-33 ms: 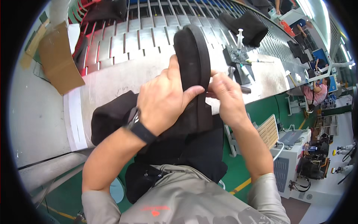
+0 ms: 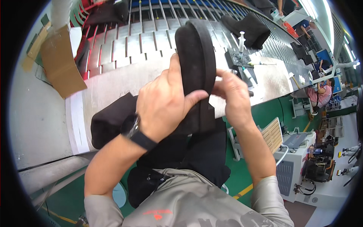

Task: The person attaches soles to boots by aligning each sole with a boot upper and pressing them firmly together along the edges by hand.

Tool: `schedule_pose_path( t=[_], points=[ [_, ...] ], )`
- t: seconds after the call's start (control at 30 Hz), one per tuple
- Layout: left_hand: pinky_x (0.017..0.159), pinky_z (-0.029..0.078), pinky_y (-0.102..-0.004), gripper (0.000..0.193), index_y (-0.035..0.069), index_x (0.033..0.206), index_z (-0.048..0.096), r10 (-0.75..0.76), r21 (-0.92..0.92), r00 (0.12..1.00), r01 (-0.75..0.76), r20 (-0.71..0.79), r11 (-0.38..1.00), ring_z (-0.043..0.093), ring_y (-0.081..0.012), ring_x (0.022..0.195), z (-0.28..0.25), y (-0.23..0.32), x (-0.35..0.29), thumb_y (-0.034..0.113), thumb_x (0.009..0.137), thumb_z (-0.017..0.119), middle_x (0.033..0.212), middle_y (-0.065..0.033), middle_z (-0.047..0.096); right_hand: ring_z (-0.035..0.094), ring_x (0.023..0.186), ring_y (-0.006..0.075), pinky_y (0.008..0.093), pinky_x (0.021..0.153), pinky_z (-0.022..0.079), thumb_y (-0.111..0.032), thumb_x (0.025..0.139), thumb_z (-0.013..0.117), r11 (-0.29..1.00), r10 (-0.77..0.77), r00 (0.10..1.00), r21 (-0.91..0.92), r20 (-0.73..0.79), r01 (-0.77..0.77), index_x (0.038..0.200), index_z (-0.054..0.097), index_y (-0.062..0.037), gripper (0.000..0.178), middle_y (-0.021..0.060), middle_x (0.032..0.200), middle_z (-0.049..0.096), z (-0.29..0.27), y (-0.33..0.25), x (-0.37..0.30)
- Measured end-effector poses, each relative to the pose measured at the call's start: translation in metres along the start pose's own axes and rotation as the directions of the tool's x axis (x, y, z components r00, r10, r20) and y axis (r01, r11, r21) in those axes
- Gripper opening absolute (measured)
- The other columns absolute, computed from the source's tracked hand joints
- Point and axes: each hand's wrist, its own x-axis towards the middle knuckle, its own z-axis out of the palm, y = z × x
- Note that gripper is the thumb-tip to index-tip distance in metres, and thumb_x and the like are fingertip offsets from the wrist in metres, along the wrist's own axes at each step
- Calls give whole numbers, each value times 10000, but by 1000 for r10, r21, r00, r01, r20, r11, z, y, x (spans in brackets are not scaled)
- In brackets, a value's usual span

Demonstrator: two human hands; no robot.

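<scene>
A black boot point(image 2: 191, 56) is held up before me, its toe pointing away and its thick sole edge turned to the right. My left hand point(image 2: 160, 100) is closed on the boot from the left, its thumb lying across toward the sole seam. The boot's dark shaft point(image 2: 111, 119) sticks out to the left, behind my left wrist. At the sole's right edge my right hand point(image 2: 234, 96) has its fingers curled and pinched together; what they hold, if anything, is hidden. A dark rod end point(image 2: 251, 94) shows just beside that hand.
Another black boot point(image 2: 247, 30) lies on the slatted metal conveyor point(image 2: 147, 39). A syringe point(image 2: 242, 41) stands in a black block right of centre, near a bottle-like tube point(image 2: 249, 75). Brown cardboard point(image 2: 62, 62) leans at the left. Other people work at the far right.
The boot has tilted slightly and its toe has shifted a little away from me. My right hand has moved slightly to the right along the sole edge.
</scene>
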Motion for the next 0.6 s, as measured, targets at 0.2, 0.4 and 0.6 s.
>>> schedule_pose_path(
  t=[0.2, 0.4, 0.6],
  points=[
    [852, 583, -454, 1349, -133, 1588, 360, 208, -84, 971, -218, -116, 972, 709, -398, 973, -18, 26, -3, 485, 581, 1012, 1150, -222, 675, 635, 1337, 279, 415, 1140, 467, -779, 1089, 244, 886, -437, 898, 195, 49, 421, 1494, 559, 85, 1005, 258, 1364, 704, 17, -75, 60],
    [790, 580, -481, 1054, -102, 1477, 450, 182, -77, 983, -182, -17, 980, 720, -413, 911, 2, 43, -11, 351, 698, 996, 1033, -195, 699, 745, 867, 222, 322, 842, 585, -747, 1098, 308, 938, -321, 839, 267, 439, 218, 989, 788, 75, 958, 171, 890, 764, -7, -95, 56],
    [808, 570, -475, 889, -92, 1453, 493, 242, -67, 968, -237, 70, 969, 732, -390, 993, -1, 42, -15, 290, 782, 933, 1150, -222, 717, 715, 784, 193, 315, 741, 548, -316, 1000, 636, 935, -352, 807, 135, 474, 328, 886, 743, 24, 374, 121, 825, 735, -9, -117, 38]
  ],
)
